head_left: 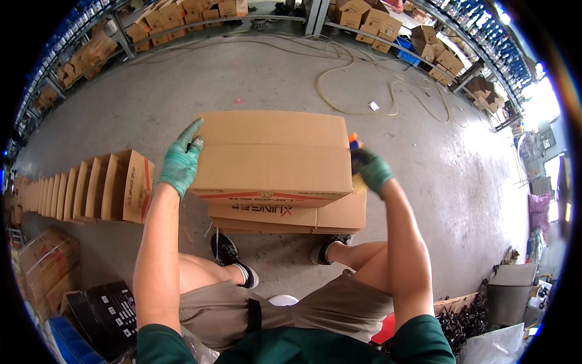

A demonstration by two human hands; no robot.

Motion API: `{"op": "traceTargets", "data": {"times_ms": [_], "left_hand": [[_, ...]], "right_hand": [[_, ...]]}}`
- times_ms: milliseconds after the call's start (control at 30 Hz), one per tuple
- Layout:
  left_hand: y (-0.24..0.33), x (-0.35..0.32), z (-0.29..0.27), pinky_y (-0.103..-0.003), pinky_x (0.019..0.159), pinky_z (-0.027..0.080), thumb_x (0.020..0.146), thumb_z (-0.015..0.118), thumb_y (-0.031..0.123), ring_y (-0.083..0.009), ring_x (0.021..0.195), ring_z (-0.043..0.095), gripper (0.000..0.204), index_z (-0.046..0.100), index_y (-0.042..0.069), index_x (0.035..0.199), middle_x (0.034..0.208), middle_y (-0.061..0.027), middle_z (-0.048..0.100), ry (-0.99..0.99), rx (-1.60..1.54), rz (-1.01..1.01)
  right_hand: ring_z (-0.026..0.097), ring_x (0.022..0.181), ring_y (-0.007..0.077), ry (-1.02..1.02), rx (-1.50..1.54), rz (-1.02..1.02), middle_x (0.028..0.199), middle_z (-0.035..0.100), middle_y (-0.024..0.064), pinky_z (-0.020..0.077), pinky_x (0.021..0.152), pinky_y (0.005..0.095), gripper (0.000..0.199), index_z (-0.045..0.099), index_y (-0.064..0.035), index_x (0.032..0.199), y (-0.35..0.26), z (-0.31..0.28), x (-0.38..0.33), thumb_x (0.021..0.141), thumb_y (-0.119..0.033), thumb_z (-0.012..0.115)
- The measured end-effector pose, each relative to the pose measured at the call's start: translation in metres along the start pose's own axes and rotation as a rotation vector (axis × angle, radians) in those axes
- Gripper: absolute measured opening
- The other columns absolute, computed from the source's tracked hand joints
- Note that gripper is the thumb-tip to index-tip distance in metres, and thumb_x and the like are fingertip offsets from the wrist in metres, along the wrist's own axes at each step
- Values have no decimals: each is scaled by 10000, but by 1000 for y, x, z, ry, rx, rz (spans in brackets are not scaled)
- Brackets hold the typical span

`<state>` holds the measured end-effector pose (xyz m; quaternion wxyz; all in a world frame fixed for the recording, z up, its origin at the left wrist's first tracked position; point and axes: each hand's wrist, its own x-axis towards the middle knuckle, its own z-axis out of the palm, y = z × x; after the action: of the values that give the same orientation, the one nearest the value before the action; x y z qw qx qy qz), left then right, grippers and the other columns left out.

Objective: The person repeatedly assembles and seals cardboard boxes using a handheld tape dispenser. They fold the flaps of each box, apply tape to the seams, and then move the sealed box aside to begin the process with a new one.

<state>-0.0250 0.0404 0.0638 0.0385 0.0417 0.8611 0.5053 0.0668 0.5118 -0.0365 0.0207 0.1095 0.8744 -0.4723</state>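
Note:
A closed brown cardboard box (270, 136) sits in front of me on top of a stack of flattened cartons (273, 216). A seam crosses its top from left to right. My left hand (182, 159), in a green glove, grips the box's left side with fingers along the edge and thumb at the top. Beyond the right end of the box, my gloved right hand (373, 170) is closed around what looks like a tape dispenser (354, 143) with orange and dark blue parts. Motion blur and the box hide much of that tool.
Opened cartons (130, 185) stand in a long row at the left. Hoses (357, 112) trail over the concrete floor ahead. Racks with small boxes (160, 18) curve along the far side. A black carton (109, 315) lies lower left; dark scrap pieces (464, 321) are piled lower right.

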Motion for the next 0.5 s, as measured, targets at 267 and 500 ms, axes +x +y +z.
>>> {"op": "traceTargets", "data": {"times_ms": [267,500], "left_hand": [[-18,6,-2,-308,1106,402,1048,536,141,-188,1261,541,413,524,147,1461,1435,-124,571,3,-42,102],[-10,1,-4,-313,1077,427,1043,545,137,-207,1221,569,420,524,140,1462,1412,-132,583,-13,29,14]], "right_hand": [[655,950,189,87,771,-388,1120,679,123,537,882,310,377,658,20,1212,-189,-37,0,927,-196,539],[635,917,149,-333,329,-359,982,688,78,518,862,295,422,679,10,1154,-216,-11,7,927,-344,644]]}}
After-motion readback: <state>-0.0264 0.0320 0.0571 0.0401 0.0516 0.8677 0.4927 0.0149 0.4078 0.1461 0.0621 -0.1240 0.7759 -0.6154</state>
